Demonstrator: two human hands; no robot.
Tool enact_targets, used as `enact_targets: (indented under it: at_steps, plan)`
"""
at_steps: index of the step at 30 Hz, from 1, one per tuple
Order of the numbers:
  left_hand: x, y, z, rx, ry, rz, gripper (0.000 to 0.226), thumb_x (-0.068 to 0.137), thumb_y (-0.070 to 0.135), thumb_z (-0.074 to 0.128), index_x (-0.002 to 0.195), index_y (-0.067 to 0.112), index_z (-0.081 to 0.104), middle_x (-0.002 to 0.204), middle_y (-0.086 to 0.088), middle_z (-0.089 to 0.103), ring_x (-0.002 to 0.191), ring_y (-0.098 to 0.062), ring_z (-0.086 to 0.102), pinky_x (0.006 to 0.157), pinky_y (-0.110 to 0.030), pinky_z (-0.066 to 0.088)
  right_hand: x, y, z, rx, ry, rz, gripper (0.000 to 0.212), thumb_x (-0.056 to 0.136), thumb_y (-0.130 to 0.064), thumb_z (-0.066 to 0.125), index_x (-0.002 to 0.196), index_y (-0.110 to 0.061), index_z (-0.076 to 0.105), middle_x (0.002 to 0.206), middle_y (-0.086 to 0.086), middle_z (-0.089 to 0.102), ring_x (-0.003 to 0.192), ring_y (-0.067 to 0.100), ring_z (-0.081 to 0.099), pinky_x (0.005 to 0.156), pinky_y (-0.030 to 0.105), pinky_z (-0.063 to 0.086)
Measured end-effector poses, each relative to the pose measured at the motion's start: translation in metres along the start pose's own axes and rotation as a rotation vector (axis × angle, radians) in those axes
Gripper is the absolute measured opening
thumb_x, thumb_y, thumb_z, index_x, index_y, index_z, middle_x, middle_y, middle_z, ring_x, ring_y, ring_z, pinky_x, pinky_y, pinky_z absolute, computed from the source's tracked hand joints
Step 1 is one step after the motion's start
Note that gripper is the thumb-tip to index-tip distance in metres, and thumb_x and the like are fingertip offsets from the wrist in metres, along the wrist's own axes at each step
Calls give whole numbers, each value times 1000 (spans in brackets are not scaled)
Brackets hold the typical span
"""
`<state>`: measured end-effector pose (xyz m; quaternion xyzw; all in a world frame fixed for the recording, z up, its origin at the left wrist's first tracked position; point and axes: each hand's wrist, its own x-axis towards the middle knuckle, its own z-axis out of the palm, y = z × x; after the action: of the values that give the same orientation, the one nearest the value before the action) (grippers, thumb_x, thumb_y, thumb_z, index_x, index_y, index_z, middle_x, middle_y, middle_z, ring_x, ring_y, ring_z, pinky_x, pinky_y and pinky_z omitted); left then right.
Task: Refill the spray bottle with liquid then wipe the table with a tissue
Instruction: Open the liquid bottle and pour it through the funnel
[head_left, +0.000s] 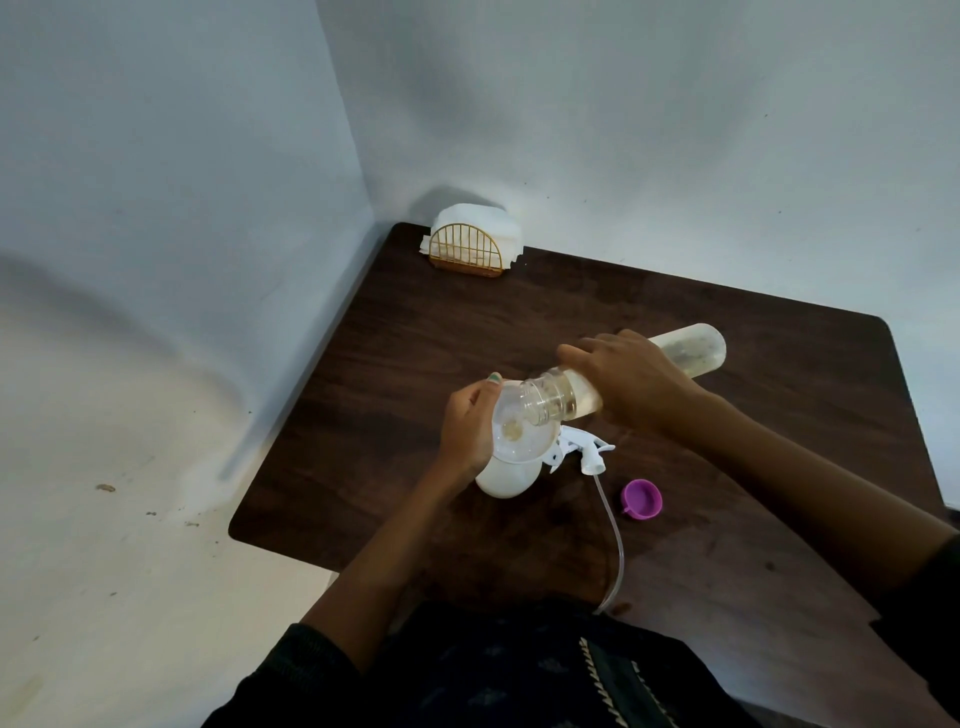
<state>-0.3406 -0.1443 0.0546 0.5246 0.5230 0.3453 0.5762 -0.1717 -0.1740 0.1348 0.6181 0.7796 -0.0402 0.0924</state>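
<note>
A white spray bottle stands on the dark wooden table with a clear funnel in its neck. My left hand grips the funnel's rim. My right hand grips a clear refill bottle, tipped nearly level, its mouth over the funnel and yellowish liquid inside. The white spray head lies on the table right of the spray bottle, its tube trailing toward me. Tissues stand in a gold wire holder at the far left corner.
A purple cap lies on the table right of the spray head's tube. White walls meet behind the table's far left corner. The table's left edge runs beside a pale floor.
</note>
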Motion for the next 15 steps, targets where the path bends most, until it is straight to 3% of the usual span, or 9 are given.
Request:
enact_targets:
  at_steps: [15]
  plan:
    - [-3,5,0,-13,-8,7,33,99,21,42,71,21,59,77,-5,56,69,-6,50,53,-4,39,0,0,-1,-7,-3,-4,53,79,-27,68,125,-19,42,116,4,59,107,20,56,92,34,38]
